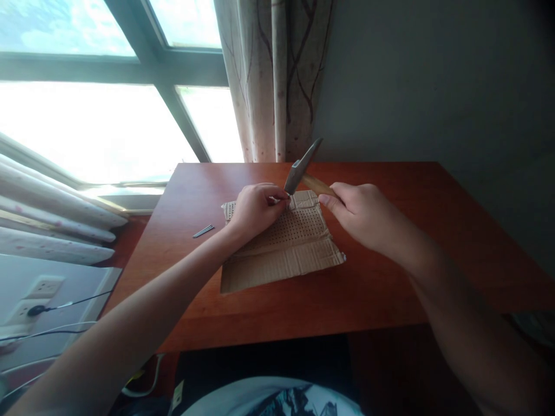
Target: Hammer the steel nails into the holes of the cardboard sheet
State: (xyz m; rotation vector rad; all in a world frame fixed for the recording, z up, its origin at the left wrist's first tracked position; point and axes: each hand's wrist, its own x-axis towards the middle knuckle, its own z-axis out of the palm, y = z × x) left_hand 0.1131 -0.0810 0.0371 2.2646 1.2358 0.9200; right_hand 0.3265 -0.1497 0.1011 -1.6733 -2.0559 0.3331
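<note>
While in left grip (255, 209), nail (277, 200) under hammer (302, 166).

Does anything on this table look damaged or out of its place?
The cardboard is ragged at its edges and pierced by rows of small holes. Loose nails lie apart on the table, left of the left hand.

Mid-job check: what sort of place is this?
Probably a room at home, not a workshop: a wooden table by a big window, a patterned curtain, a wall socket. The right hand holds a hammer, the left hand a nail.
</note>
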